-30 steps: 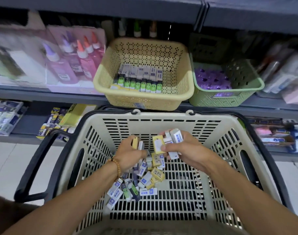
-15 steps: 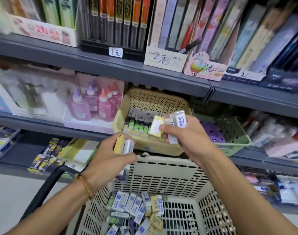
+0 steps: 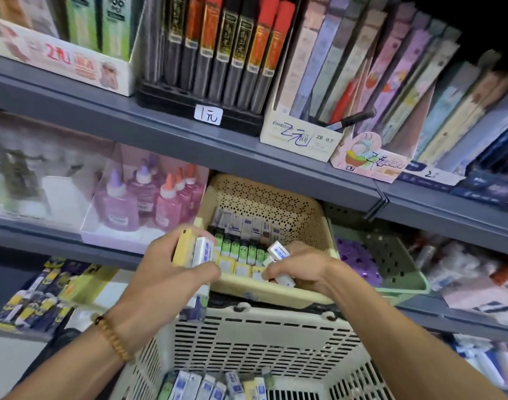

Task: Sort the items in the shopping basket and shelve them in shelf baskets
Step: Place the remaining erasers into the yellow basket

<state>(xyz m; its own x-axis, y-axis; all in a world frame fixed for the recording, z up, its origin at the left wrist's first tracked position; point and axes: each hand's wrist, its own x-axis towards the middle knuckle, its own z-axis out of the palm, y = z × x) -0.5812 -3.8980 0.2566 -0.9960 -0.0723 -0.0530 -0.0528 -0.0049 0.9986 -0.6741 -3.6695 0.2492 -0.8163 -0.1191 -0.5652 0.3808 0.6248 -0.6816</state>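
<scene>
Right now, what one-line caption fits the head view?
Both hands, left and right, holding erasers over the yellow shelf basket above the shopping basket.

White tag (image 3: 208, 114) "1元" on black tray, cream box (image 3: 301, 140) "2B 0.7"

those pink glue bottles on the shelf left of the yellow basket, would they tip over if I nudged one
Probably, somewhat. The glue bottles stand upright, tall and narrow with pointed caps, so a push near the top may tip one. They are packed close in a clear tray, so neighbours would likely catch it. Their smooth plastic looks slippery.
</scene>
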